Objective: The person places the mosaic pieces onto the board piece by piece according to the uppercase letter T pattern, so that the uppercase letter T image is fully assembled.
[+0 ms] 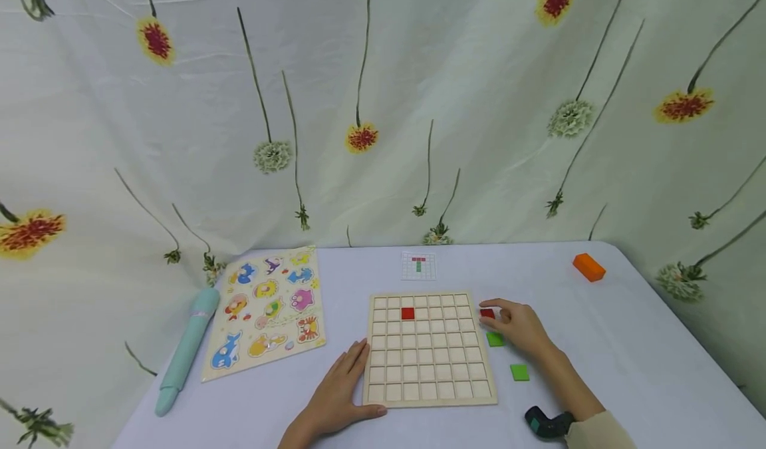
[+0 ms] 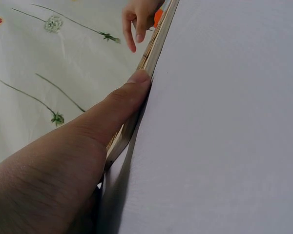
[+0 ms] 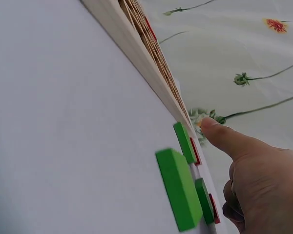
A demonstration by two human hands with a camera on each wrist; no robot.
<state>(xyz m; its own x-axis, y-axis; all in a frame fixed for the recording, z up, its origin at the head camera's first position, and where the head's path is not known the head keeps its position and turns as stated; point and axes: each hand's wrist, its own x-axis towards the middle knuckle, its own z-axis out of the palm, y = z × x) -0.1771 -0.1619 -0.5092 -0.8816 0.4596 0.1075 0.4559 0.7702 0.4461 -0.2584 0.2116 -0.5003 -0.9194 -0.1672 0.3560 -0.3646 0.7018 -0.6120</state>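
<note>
Our left hand [image 1: 336, 396], holding nothing, touches the board [image 1: 428, 372], low middle. Lower right, our loose right hand [image 1: 520, 327] spreads around a red tile [image 1: 488, 313]: likely we're fetching it and must pinch.

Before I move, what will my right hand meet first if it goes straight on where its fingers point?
Probably the wooden board: in the head view your right hand points toward its right edge. The hand seems raised, so it might pass above; height is unclear.

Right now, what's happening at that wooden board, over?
Left hand against wooden board. Right hand at loose red tile, no grip seen. One red square on board. Green tile close to right hand.
</note>
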